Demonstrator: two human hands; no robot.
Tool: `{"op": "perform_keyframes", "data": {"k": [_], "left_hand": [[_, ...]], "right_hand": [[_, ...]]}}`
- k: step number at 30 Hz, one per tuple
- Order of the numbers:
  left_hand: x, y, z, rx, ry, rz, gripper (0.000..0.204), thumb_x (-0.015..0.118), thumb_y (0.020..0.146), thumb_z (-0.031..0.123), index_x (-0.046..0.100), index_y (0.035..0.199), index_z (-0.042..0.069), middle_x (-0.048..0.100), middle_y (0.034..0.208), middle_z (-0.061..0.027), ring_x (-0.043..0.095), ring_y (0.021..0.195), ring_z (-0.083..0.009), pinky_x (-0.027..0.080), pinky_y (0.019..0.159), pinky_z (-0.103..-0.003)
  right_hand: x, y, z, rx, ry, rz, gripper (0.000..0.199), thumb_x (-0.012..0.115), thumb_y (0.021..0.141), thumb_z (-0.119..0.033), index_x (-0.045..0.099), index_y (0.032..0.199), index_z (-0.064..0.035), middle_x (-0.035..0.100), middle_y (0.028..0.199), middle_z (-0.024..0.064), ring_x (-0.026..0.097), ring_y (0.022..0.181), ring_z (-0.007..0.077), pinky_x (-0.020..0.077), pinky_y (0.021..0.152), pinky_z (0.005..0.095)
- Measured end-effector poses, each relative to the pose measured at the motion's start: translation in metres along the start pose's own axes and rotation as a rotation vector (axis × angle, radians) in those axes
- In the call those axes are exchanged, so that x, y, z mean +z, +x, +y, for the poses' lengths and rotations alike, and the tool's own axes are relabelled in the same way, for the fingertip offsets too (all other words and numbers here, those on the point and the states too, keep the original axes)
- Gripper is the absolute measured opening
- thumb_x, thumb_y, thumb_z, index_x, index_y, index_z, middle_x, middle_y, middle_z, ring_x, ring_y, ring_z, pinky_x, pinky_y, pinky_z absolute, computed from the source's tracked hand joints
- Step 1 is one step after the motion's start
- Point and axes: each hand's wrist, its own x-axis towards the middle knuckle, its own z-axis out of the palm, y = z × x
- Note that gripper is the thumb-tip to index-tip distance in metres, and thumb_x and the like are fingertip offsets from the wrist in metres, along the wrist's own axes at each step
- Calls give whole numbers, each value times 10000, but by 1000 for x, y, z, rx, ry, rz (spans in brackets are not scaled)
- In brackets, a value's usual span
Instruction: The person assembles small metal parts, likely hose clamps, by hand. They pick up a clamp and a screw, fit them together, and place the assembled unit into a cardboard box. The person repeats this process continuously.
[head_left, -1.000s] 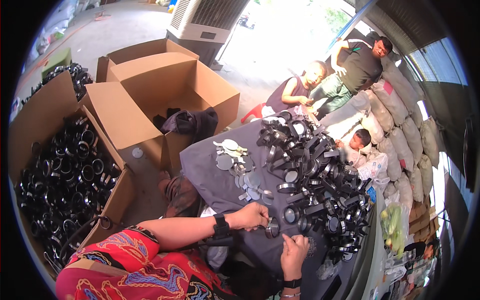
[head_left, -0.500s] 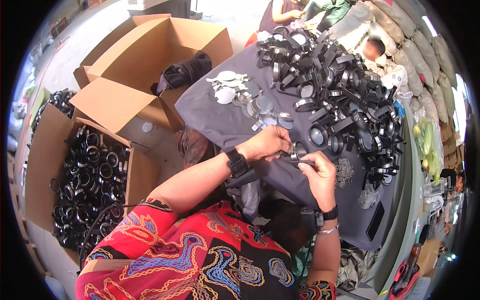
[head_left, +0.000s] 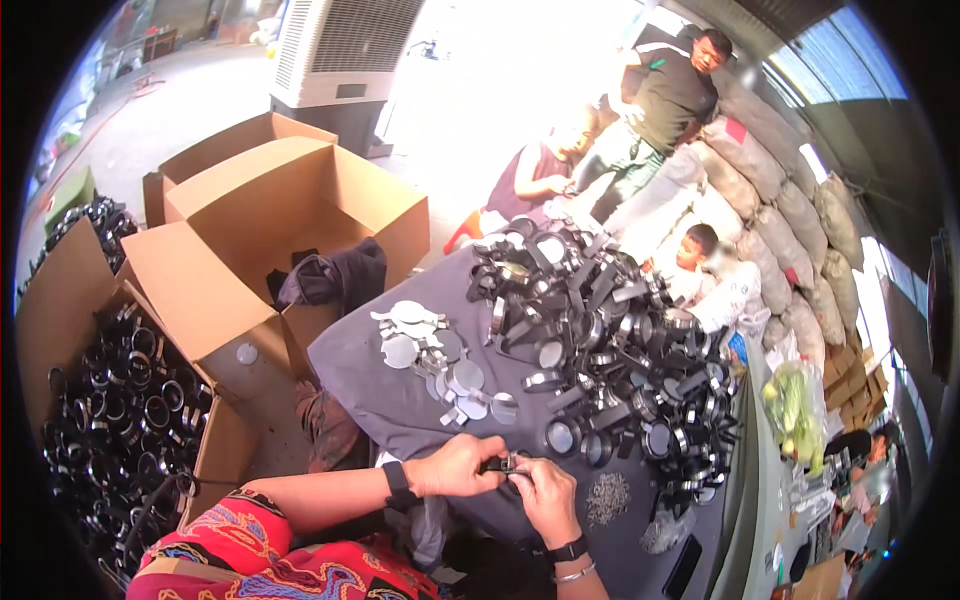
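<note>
My left hand (head_left: 458, 466) and my right hand (head_left: 545, 494) meet over the near edge of a grey cloth-covered table (head_left: 370, 380). Together they pinch a small black ring-shaped part (head_left: 503, 464) between the fingertips. A black band sits on my left wrist and a dark band plus a thin bangle on my right. Just beyond my hands lie several flat round silver discs (head_left: 440, 350). A big heap of black ring parts with round lenses (head_left: 610, 350) covers the far right of the table. A small pile of tiny metal bits (head_left: 606, 497) lies beside my right hand.
An open cardboard box (head_left: 120, 420) at my left is full of black rings. Two more open boxes (head_left: 290, 210) stand behind it, one holding dark cloth. Three people (head_left: 640, 120) are beyond the table, next to stacked sacks (head_left: 790, 210). A large air cooler (head_left: 340, 50) stands behind.
The head view has swung, so the table and boxes shift in the picture. My hands, apart a second ago, have come together on the small black part near the table's edge.
</note>
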Motion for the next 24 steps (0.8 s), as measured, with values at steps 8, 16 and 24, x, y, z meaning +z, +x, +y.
{"op": "perform_keyframes", "data": {"k": [8, 16, 24], "left_hand": [[18, -1, -13, 173, 127, 98, 272, 651, 852, 245, 495, 896, 27, 573, 737, -171, 582, 675, -404, 441, 560, -474], [18, 0, -16, 128, 196, 189, 292, 662, 847, 288, 533, 899, 31, 574, 669, -181, 587, 628, -406, 446, 545, -478], [-2, 0, -8, 82, 219, -9, 287, 665, 879, 270, 565, 954, 12, 594, 695, -199, 615, 628, -354, 471, 542, -417]], "right_hand": [[-6, 14, 17, -8, -9, -151, 193, 758, 725, -75, 627, 861, -37, 673, 782, 121, 661, 687, 309, 517, 620, 387], [-18, 55, 15, 145, 113, -363, 155, 760, 717, -86, 658, 808, -15, 640, 629, 113, 646, 568, 181, 470, 530, 295], [10, -26, -3, 227, 237, 275, 123, 686, 825, -40, 586, 883, 4, 682, 809, 137, 676, 711, 284, 506, 607, 352]]}}
